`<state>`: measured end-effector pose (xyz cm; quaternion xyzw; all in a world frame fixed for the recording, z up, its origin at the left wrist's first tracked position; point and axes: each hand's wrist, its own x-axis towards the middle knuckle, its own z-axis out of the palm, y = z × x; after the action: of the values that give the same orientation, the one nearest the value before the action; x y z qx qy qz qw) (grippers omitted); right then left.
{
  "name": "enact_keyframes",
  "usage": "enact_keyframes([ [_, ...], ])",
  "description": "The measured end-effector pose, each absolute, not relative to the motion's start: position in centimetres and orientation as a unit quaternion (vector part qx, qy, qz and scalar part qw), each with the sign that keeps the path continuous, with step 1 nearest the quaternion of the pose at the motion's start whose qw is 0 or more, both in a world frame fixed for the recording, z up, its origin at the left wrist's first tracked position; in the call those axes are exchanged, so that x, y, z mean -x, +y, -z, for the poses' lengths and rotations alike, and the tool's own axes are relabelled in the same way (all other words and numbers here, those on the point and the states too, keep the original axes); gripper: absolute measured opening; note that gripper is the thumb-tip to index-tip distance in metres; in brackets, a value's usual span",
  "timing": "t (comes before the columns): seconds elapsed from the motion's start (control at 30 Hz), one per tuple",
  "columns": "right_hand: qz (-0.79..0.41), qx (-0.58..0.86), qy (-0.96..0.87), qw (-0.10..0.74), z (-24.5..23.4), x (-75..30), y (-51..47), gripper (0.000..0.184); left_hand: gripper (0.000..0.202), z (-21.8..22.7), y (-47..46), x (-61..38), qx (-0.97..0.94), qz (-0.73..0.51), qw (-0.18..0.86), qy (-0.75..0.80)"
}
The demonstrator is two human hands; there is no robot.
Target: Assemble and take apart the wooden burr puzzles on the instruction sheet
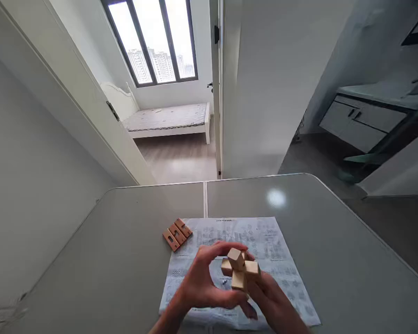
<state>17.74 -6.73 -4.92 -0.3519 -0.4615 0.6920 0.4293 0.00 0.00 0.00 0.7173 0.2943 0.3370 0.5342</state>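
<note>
Above a printed sheet (282,269) on the grey table (132,246), a wooden burr puzzle (237,264) is gripped by the left hand (198,280) at nine o'clock and the right hand (273,299) at four; toward ten, three brown slotted blocks (177,234) lie side by side.

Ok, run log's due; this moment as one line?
left hand: holding wooden blocks | right hand: holding wooden blocks | printed sheet: beneath
</note>
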Motion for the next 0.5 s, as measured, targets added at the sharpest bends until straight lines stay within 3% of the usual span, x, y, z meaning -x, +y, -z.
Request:
enact_keyframes([
  [0.27,-0.704,0.396,-0.361,0.466,4.2,-17.0,-7.5,0.06,0.064,0.1,-0.2,0.2,-0.696,-0.349,0.573,0.257],
  [0.5,-0.82,0.295,-0.181,0.455,4.9,-15.2,-8.5,0.053,0.061,0.4,-0.2,-0.6,-0.644,-0.383,0.641,0.168],
])
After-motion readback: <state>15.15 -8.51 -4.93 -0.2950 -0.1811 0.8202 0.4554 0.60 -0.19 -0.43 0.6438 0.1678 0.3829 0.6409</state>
